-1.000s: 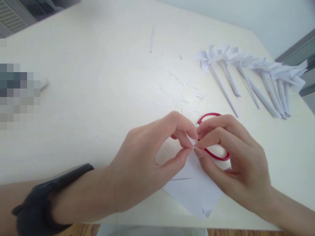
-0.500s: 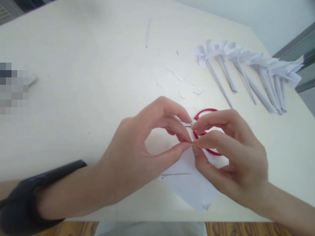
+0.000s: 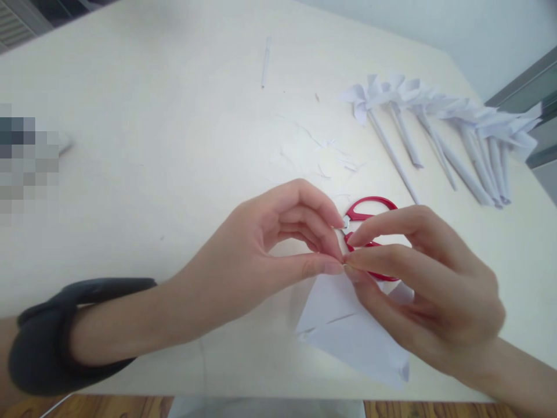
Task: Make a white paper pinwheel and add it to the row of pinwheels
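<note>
A white sheet of paper [image 3: 357, 337] with a slit in it hangs below my two hands, its upper corner between the fingertips. My left hand [image 3: 278, 238] pinches that corner between thumb and fingers. From the other side, my right hand [image 3: 422, 273] also pinches at the same corner, its thumb and fingers touching the left fingertips. Exactly what lies in the pinch is too small to make out. Red-handled scissors [image 3: 374, 200] lie on the table just behind the fingers, their blades mostly hidden by my left hand.
Several paper pinwheels [image 3: 409, 139] with rolled paper sticks lie in a row at the right. A pen [image 3: 266, 64] lies farther back. Thin paper scraps [image 3: 348, 165] are scattered beyond the hands. A pixelated object [image 3: 28, 154] is at the left edge of the white table [image 3: 152, 116].
Both hands have shifted slightly right and toward me, and the paper has moved with them. More of the sheet shows below the fingers. The view has shifted slightly.
</note>
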A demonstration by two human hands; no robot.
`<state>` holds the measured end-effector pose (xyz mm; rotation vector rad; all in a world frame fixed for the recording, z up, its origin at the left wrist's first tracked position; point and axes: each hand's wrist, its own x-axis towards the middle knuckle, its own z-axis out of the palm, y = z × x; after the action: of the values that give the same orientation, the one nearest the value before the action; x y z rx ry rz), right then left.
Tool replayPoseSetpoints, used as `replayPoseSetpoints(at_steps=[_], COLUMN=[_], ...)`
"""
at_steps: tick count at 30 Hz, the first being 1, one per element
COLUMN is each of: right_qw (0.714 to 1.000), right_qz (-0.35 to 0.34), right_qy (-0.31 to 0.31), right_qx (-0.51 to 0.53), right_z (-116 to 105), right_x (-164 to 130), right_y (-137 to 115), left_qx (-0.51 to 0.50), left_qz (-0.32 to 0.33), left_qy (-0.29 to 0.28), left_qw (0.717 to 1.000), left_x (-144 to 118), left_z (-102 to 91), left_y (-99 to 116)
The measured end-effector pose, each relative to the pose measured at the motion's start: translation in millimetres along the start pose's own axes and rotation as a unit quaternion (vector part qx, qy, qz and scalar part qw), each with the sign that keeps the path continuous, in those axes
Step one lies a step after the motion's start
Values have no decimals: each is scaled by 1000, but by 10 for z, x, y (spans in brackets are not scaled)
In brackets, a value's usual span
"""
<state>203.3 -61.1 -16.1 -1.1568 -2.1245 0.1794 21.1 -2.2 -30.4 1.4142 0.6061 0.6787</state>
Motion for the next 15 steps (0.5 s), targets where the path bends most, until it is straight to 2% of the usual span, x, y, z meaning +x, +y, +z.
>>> replayPoseSetpoints(at_steps=[9, 15], right_qw=[999, 998], right_qz=[8, 4], right_qy=[-14, -2], right_qx=[32, 59], right_z=[-28, -34], right_x=[3, 51], right_y=[-29, -85], left_qx=[-40, -42], left_qz=[-17, -13], left_qy=[-22, -28], left_qw=[999, 999], left_x=[-25, -4], left_z=[21, 9], left_y=[2, -8])
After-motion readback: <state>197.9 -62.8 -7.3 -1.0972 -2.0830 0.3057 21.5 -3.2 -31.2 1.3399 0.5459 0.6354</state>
